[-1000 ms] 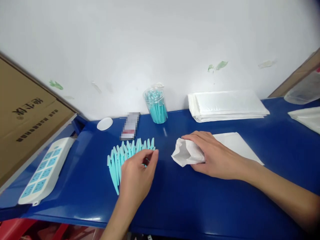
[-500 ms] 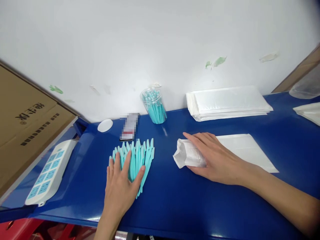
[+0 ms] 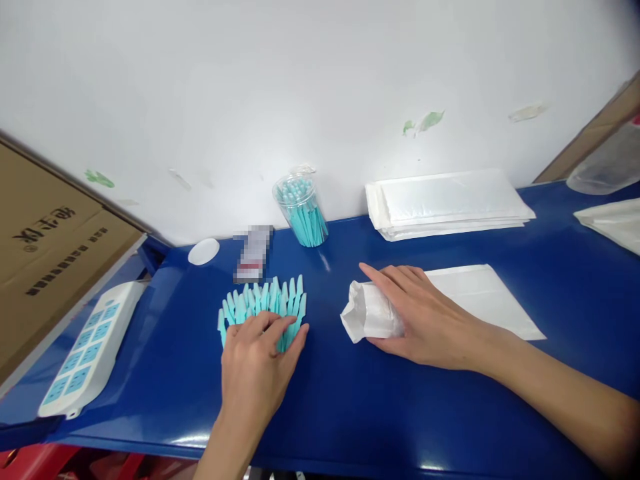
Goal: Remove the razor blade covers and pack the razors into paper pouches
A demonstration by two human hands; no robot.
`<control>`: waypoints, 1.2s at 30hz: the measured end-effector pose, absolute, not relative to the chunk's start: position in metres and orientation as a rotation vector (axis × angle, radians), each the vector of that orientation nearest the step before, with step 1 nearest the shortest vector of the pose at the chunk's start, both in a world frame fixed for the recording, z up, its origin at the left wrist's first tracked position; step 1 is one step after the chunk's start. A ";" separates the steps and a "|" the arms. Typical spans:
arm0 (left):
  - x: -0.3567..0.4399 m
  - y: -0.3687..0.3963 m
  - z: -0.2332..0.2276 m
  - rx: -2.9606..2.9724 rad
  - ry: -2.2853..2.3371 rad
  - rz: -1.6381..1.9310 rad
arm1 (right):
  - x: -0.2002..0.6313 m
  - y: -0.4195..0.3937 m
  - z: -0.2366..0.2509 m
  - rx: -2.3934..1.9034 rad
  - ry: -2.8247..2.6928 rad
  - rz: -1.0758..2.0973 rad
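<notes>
A fanned pile of turquoise eyebrow razors (image 3: 260,298) lies on the blue table. My left hand (image 3: 261,357) is over its near part, fingers bent down and thumb along the right side, gripping some of the razors; the fingertips are partly hidden. To the right, my right hand (image 3: 425,310) is wrapped round the mouth end of a white padded envelope (image 3: 377,312). That end bulges open towards the left, while the rest of the envelope lies flat behind the wrist. No contents can be seen in the opening.
Behind the pile stands a clear tub (image 3: 303,212) of upright razors. Left of it are a blurred phone (image 3: 254,253) and a white round lid (image 3: 203,252). Stacked white envelopes (image 3: 450,200) lie by the wall. A power strip (image 3: 93,347) and cardboard box (image 3: 60,247) are at left.
My left hand has gone from spread fingers on the razors to curled ones, shifting slightly right. My right hand keeps its hold on the envelope. The whole view has shifted a little.
</notes>
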State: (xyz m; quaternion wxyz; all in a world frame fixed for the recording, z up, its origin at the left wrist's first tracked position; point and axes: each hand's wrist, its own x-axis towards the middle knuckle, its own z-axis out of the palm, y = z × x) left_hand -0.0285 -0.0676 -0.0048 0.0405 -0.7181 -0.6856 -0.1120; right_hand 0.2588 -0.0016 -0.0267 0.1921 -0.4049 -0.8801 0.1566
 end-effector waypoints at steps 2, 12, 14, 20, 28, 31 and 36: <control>-0.021 -0.060 -0.004 -2.209 -2.155 -0.249 | 0.259 -0.002 -0.024 -1.117 -2.468 0.461; -0.011 -0.033 0.014 -2.290 -2.451 -0.169 | 0.266 -0.001 -0.021 -1.094 -2.497 0.752; -0.010 -0.032 0.021 -2.336 -2.499 -0.272 | 0.266 -0.001 -0.020 -1.112 -2.489 0.799; 0.002 -0.052 0.027 -1.863 -2.558 -1.428 | 0.266 -0.002 -0.019 -1.175 -2.427 0.894; 0.063 -0.074 -0.014 -1.906 -2.094 -1.795 | 0.257 -0.009 -0.019 -1.101 -2.291 0.757; 0.053 -0.086 -0.013 -2.127 -2.048 -1.595 | 0.257 -0.010 -0.016 -1.106 -2.299 0.709; -0.002 -0.076 -0.005 -1.996 -2.139 -1.111 | 0.261 -0.008 -0.013 -1.077 -2.405 0.674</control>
